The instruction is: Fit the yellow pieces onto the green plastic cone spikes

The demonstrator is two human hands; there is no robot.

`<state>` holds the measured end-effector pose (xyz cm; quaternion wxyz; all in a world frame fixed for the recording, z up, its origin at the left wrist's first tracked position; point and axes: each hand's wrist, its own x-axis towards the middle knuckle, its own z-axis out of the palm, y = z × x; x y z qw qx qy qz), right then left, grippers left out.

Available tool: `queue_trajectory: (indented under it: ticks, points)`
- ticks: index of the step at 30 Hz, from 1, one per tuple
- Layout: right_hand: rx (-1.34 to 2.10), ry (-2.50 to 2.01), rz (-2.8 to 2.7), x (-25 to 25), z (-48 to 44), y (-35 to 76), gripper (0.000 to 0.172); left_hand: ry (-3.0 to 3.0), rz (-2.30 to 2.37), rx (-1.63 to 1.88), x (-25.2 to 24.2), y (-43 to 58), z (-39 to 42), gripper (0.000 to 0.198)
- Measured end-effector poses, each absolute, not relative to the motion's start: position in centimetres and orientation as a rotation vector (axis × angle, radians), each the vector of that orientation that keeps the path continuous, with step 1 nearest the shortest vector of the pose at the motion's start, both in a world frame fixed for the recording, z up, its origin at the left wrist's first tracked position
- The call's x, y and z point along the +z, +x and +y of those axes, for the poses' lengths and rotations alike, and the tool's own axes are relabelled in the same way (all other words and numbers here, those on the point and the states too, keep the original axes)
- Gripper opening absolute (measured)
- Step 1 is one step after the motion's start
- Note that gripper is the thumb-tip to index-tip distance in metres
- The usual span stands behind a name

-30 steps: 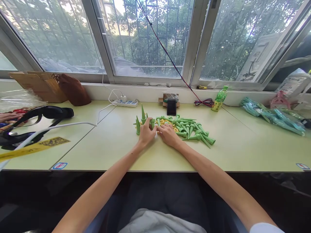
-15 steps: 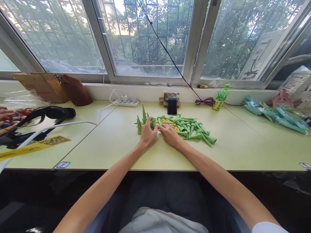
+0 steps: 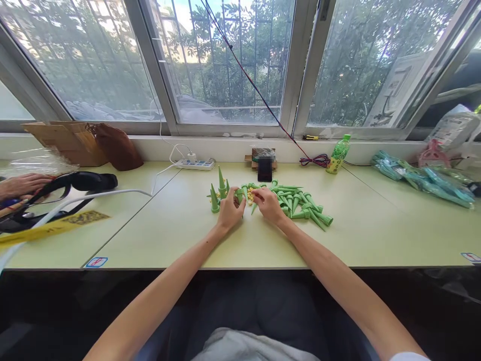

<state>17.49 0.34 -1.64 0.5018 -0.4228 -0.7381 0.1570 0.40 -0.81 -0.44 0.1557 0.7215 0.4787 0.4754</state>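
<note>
Held green spike [image 3: 240, 193] | broad end up | long axis near upright

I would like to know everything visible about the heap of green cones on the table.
The heap of green cones looks like plastic: long tapered pieces with wide ribbed ends. They lie jumbled, pointing in different directions, some overlapping others, on the pale table, beside the right hand. Whether the hand touches them is unclear.

QR code [image 3: 87, 217] on yellow tag [image 3: 48, 230]; bottle label [image 3: 337, 156] and stickers [image 3: 96, 262] illegible.
</note>
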Motion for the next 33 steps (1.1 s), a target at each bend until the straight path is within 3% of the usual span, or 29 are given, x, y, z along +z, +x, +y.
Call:
queue_trajectory:
  ticks: [7, 15, 33]
  points:
    - [0.503, -1.008, -1.668, -1.54, 0.77, 18.28, 0.011, 2.074, 1.336, 1.282, -0.58, 0.43, -1.02, 0.034]
    - [0.328, -1.064, -1.726, -1.01, 0.36, 18.41, 0.015, 2.1, 1.292, 1.244, -0.39, 0.56, -1.3, 0.035]
    - [0.461, -0.963, -1.739, -1.27, 0.15, 18.08, 0.011, 2.041, 1.296, 1.214, -0.2, 0.49, -1.15, 0.038]
